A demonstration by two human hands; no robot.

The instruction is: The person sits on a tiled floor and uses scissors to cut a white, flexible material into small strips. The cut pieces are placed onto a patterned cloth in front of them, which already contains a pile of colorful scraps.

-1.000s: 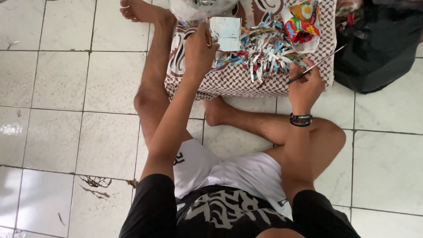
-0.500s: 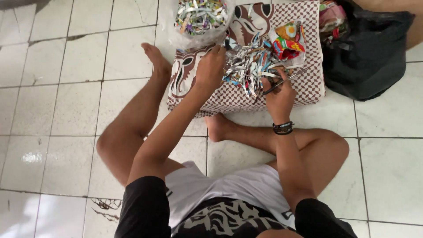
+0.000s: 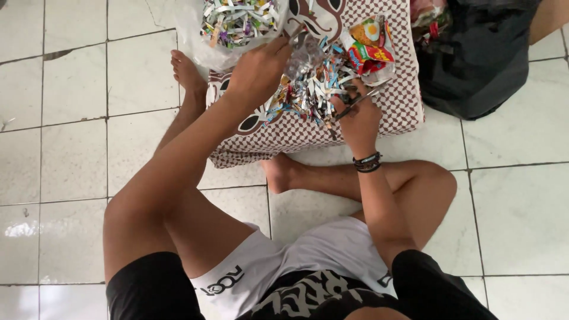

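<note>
I sit on the floor with a brown patterned cloth spread in front of me. A pile of cut foil-and-paper strips lies on it. My left hand reaches forward, fingers curled on the rim of a clear plastic bag that is full of similar strips. My right hand rests on the near side of the pile and grips dark scissors, their blades pointing right. Colourful snack wrappers lie just beyond the scissors.
A black bag stands at the far right beside the cloth. My bare feet rest on white floor tiles, one left of the cloth, one at its near edge.
My left hand no longer holds the pale wrapper piece; it moved over the strip pile and then left to the clear bag's rim. The right hand with the scissors settled onto the pile.
</note>
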